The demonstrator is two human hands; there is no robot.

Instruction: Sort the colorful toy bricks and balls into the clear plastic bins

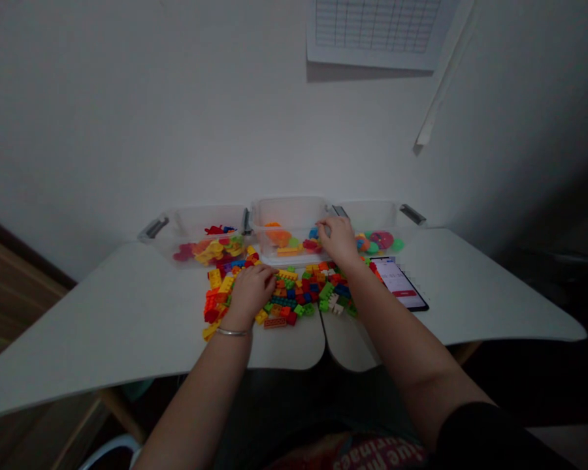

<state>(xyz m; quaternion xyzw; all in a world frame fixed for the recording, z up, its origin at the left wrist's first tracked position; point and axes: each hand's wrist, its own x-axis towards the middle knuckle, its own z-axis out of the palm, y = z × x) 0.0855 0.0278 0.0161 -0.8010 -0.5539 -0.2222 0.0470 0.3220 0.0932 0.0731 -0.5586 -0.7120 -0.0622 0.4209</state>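
Note:
A loose pile of colourful toy building bricks (294, 294) covers the middle of the white table (127, 313). My left hand (249, 294) rests on the pile's left part, fingers curled down among the bricks. My right hand (338, 238) reaches over the front rim of the middle clear plastic bin (287, 219), close to a blue piece inside it. That bin holds orange, yellow and red pieces. Whether either hand grips a piece is hidden by the fingers.
A clear bin (200, 225) of red, yellow and orange pieces stands to the left, and a clear bin (372, 219) of round coloured pieces to the right. A smartphone (399, 284) with a lit screen lies right of the pile. White walls rise behind the table.

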